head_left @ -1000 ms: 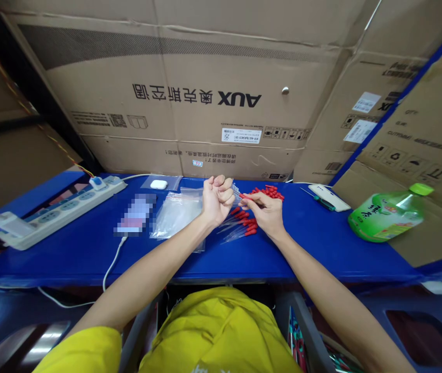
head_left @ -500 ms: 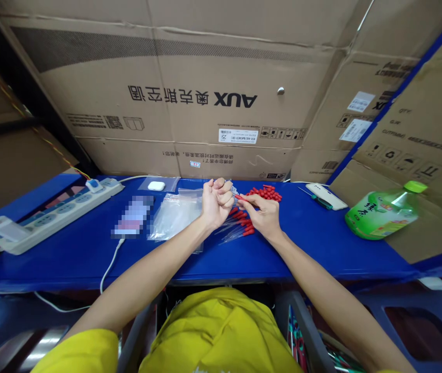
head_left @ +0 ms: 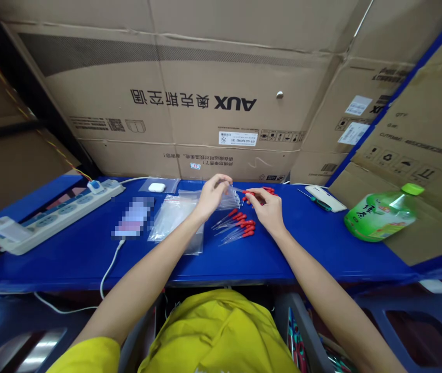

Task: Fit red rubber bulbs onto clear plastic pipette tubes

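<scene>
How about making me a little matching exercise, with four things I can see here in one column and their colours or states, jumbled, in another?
Things
1. Right hand
2. Droppers in the nearer group
3. Plastic bags
4. Bottle

Colours and states
A. Clear and flat
B. Holding a red piece at the fingertips
C. Topped by a bright green cap
D. Red at one end, narrow and clear at the other

Pairs: 1-B, 2-D, 3-A, 4-C

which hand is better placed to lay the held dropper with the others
Right, most likely: the right hand pinches the held dropper by its red end, and the other droppers lie close by. The left hand is beside the clear tubes.
</scene>
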The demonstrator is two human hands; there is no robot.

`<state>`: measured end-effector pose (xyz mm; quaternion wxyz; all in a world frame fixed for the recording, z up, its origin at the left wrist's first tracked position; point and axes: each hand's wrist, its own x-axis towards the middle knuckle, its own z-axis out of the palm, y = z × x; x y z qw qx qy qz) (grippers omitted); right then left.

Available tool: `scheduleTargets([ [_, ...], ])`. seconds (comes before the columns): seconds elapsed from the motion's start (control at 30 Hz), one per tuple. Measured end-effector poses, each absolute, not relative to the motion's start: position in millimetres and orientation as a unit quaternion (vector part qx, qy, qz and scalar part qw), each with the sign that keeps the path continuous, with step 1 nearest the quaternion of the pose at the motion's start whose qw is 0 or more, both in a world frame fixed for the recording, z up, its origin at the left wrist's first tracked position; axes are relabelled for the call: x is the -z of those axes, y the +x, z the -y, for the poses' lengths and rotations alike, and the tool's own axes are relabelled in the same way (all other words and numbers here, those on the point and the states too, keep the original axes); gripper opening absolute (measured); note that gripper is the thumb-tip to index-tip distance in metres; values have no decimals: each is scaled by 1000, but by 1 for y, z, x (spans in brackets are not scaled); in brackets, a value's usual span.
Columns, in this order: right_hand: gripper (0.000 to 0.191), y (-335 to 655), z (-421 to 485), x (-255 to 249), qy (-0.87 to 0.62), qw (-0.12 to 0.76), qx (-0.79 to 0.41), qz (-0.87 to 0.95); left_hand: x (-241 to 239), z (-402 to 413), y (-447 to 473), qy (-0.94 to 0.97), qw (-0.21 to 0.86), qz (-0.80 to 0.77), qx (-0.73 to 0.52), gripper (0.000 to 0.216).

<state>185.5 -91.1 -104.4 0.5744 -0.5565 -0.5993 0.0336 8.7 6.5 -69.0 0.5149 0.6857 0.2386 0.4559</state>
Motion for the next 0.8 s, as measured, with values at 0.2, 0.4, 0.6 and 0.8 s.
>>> scheduleTargets([
  [0.2,18,193,80,110,-593,455,0,665,70,-20,-9,928,136,-174,-300,18],
  [0.4,32,192,72,123,-612,373,-29,697,83,-30,-9,961,124,-188,-159,14],
  [0.6,19,191,78,126,-610,288,-47,737,82,-37,-15,953,135,-242,-123,19],
  [0.8,13,186,85,118,-590,259,-38,763,87,-33,-12,954,139,-243,-107,22],
])
